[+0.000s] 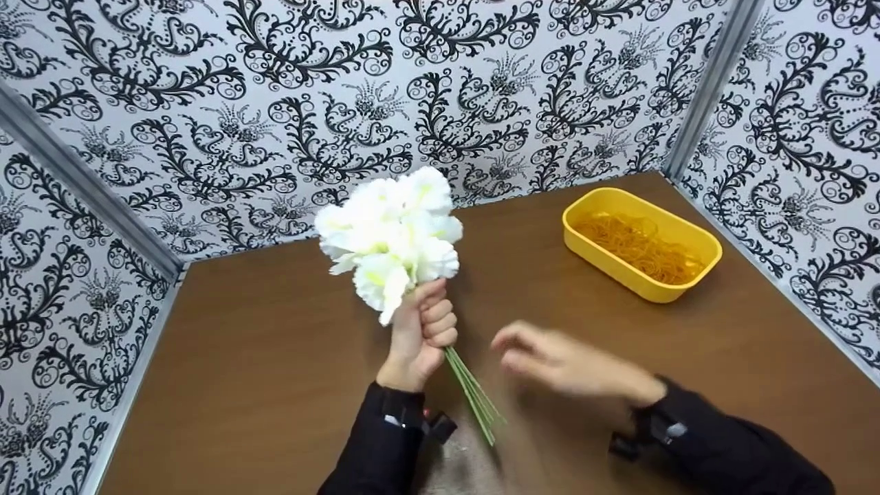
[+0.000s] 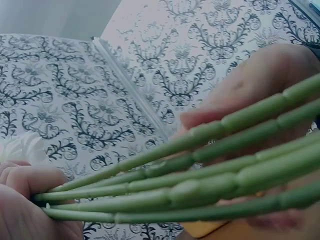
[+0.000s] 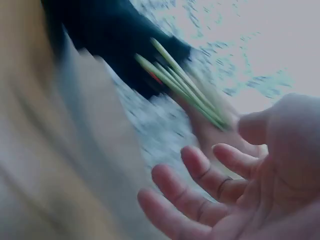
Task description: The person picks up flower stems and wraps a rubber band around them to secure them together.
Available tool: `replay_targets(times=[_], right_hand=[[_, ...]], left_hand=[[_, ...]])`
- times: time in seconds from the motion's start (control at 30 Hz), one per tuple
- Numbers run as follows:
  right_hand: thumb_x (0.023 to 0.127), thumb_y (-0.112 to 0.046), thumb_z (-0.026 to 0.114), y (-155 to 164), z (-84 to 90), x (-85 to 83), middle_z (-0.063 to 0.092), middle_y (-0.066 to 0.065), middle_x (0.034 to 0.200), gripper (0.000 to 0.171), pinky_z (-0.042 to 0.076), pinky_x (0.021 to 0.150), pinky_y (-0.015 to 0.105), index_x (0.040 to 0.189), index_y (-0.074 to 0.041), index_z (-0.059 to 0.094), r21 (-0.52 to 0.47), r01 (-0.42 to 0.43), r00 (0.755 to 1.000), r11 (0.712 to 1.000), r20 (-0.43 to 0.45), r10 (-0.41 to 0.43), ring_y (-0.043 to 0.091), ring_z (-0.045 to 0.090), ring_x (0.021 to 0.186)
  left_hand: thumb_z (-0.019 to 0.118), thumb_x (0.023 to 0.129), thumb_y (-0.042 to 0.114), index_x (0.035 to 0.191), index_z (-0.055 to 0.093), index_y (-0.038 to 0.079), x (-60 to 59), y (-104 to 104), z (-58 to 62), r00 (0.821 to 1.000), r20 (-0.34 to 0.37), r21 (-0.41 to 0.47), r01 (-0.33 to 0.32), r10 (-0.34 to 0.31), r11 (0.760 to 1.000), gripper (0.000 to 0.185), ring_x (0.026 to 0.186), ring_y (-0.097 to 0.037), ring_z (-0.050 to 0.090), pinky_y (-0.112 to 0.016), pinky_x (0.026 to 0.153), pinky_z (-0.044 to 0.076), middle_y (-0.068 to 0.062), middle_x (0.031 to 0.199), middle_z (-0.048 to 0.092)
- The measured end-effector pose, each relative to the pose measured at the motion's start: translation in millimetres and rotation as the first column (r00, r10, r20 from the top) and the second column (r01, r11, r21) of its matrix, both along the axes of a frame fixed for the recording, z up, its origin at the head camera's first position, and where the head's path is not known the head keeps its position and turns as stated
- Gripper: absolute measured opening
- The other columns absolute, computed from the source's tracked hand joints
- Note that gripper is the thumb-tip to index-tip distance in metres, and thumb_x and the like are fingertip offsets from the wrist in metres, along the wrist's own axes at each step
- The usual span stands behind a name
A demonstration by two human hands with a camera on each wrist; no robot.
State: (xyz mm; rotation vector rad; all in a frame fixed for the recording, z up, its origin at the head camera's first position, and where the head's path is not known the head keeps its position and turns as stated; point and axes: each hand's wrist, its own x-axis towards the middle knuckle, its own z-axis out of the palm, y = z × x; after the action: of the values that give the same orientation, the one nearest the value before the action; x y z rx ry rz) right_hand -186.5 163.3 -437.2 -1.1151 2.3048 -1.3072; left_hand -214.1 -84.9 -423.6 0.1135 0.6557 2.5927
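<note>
A bunch of white artificial flowers point(image 1: 392, 234) is held up over the table in my left hand point(image 1: 427, 330), whose fingers curl round the stems just below the blooms. Several green stems point(image 1: 474, 395) stick out below that fist, down and to the right; the left wrist view shows these jointed green stems point(image 2: 200, 190) up close. Blurred in the head view, my right hand point(image 1: 567, 357) hovers to the right of the stems, apart from them. In the right wrist view its fingers point(image 3: 195, 187) are loosely bent with nothing between them.
A yellow tub point(image 1: 612, 265) with many thin orange-brown rubber bands point(image 1: 643, 247) stands at the back right of the brown table point(image 1: 275, 371). Patterned black-and-white walls point(image 1: 344, 103) with grey metal edges enclose the table at the back and both sides.
</note>
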Motion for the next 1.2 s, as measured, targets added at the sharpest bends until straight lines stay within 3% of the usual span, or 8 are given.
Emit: replay_targets(times=[0.13, 0.27, 0.43, 0.57, 0.67, 0.77, 0.93, 1.2], right_hand=[[0.105, -0.028, 0.058, 38.0, 23.8, -24.1, 0.065, -0.011, 0.116, 0.021, 0.053, 0.092, 0.034, 0.125, -0.021, 0.062, 0.007, 0.234, 0.946, 0.972, -0.233, -0.225, 0.012, 0.063, 0.105], [0.104, -0.024, 0.060, 78.7, 36.5, -49.8, 0.070, -0.001, 0.112, 0.021, 0.052, 0.090, 0.038, 0.120, -0.012, 0.067, 0.003, 0.439, 0.839, 0.899, -0.359, -0.408, 0.018, 0.065, 0.102], [0.104, -0.022, 0.060, 128.0, 27.8, -78.5, 0.068, 0.023, 0.112, 0.028, 0.049, 0.090, 0.059, 0.118, 0.002, 0.066, 0.089, 0.624, 0.706, 0.776, -0.491, -0.511, 0.040, 0.063, 0.101], [0.102, -0.017, 0.062, 158.5, 14.2, -93.1, 0.065, 0.032, 0.112, 0.027, 0.045, 0.091, 0.065, 0.116, 0.006, 0.066, 0.147, 0.701, 0.649, 0.698, -0.539, -0.537, 0.047, 0.061, 0.101], [0.101, -0.015, 0.062, 172.6, 4.7, -100.0, 0.063, 0.034, 0.116, 0.029, 0.042, 0.093, 0.068, 0.119, 0.007, 0.066, 0.208, 0.728, 0.642, 0.653, -0.539, -0.545, 0.052, 0.059, 0.105], [0.102, -0.020, 0.062, 181.4, -5.7, -104.9, 0.062, 0.035, 0.121, 0.034, 0.044, 0.091, 0.069, 0.123, 0.007, 0.065, 0.298, 0.714, 0.679, 0.633, -0.512, -0.525, 0.055, 0.058, 0.108], [0.103, -0.027, 0.061, 186.5, -17.7, -109.0, 0.067, 0.031, 0.113, 0.036, 0.049, 0.084, 0.066, 0.119, 0.005, 0.069, 0.363, 0.659, 0.739, 0.659, -0.475, -0.477, 0.053, 0.062, 0.103], [0.097, -0.010, 0.066, 184.0, -19.9, -111.5, 0.068, 0.031, 0.112, 0.025, 0.049, 0.086, 0.063, 0.115, 0.007, 0.070, 0.296, 0.660, 0.739, 0.690, -0.420, -0.526, 0.053, 0.062, 0.102]], left_hand=[[0.039, 0.106, 0.015, 0.060, 0.025, 0.021, -0.9, -8.1, 5.8, 1.000, -0.004, 0.026, -0.022, 0.022, 0.999, 0.049, 0.040, 0.000, 0.017, -0.015, 0.036, 0.012, 0.012, 0.048, 0.024], [0.039, 0.107, 0.015, 0.060, 0.024, 0.021, -2.1, -12.7, 6.8, 1.000, -0.001, 0.056, -0.025, 0.025, 0.998, 0.049, 0.040, -0.001, 0.016, -0.016, 0.036, 0.012, 0.012, 0.049, 0.023], [0.038, 0.107, 0.015, 0.060, 0.024, 0.022, -3.0, -14.2, 4.9, 0.999, 0.005, 0.072, -0.035, 0.035, 0.997, 0.049, 0.041, -0.001, 0.015, -0.015, 0.036, 0.012, 0.012, 0.049, 0.022], [0.037, 0.107, 0.016, 0.061, 0.024, 0.021, -3.8, -13.5, 3.7, 1.000, 0.004, 0.085, -0.026, 0.026, 0.996, 0.049, 0.041, -0.001, 0.015, -0.015, 0.036, 0.011, 0.012, 0.050, 0.021], [0.036, 0.108, 0.017, 0.061, 0.024, 0.021, -4.2, -13.0, 3.0, 1.000, 0.001, 0.093, -0.020, 0.020, 0.995, 0.049, 0.041, -0.001, 0.015, -0.015, 0.037, 0.011, 0.012, 0.050, 0.020], [0.035, 0.108, 0.017, 0.061, 0.023, 0.021, -4.3, -12.4, 2.0, 1.000, 0.001, 0.104, -0.015, 0.015, 0.994, 0.049, 0.041, -0.001, 0.015, -0.015, 0.037, 0.011, 0.011, 0.051, 0.019], [0.034, 0.109, 0.018, 0.063, 0.021, 0.020, -4.1, -12.1, 0.5, 1.000, 0.010, 0.124, -0.007, 0.006, 0.992, 0.048, 0.042, -0.001, 0.014, -0.015, 0.038, 0.010, 0.011, 0.052, 0.018], [0.035, 0.109, 0.018, 0.063, 0.022, 0.020, -5.5, -12.3, -0.2, 1.000, 0.022, 0.127, -0.020, 0.017, 0.992, 0.048, 0.042, -0.001, 0.013, -0.015, 0.038, 0.010, 0.011, 0.053, 0.018]])
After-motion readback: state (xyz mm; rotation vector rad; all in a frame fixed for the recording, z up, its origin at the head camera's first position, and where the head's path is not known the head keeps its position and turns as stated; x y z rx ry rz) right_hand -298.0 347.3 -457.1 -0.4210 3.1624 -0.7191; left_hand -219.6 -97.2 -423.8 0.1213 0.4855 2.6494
